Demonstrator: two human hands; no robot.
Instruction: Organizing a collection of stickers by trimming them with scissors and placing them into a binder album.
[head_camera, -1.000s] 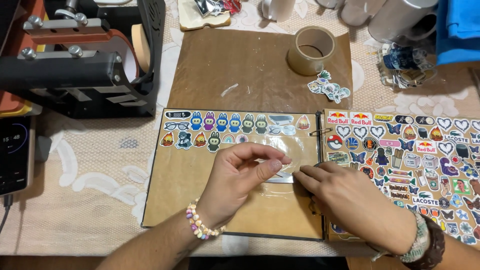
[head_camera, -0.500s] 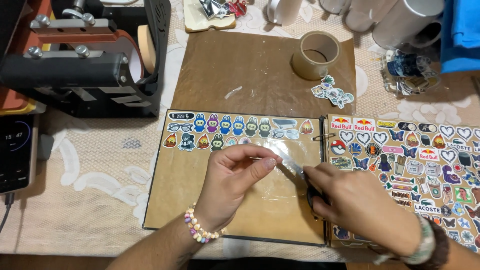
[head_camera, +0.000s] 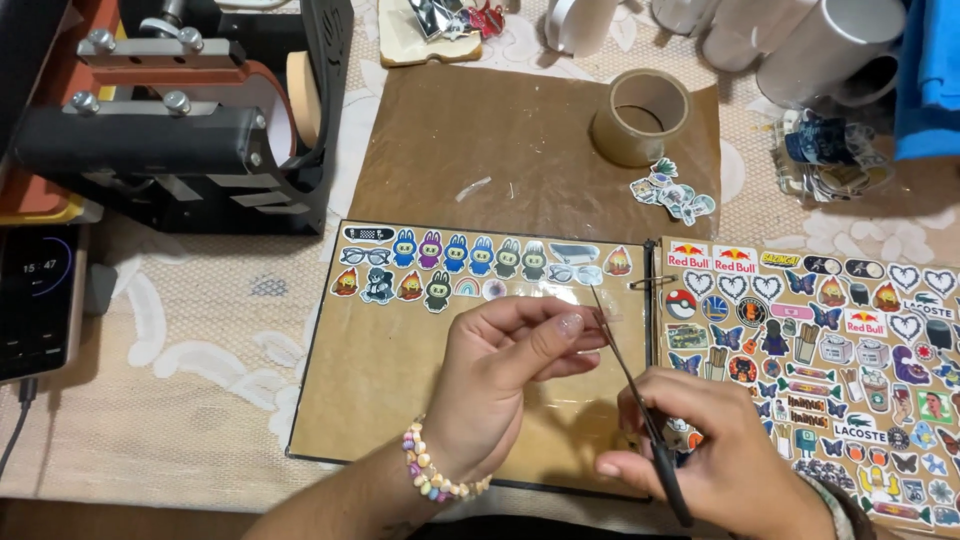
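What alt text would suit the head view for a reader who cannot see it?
The left hand pinches a small clear piece while the right hand holds thin dark tweezers up to it, above an open sticker album. A tape roll, loose stickers and a black press machine sit behind.

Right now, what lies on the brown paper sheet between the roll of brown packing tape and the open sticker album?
In the head view, a small pile of loose cut-out stickers lies there, just below the tape roll and above the album's right page.
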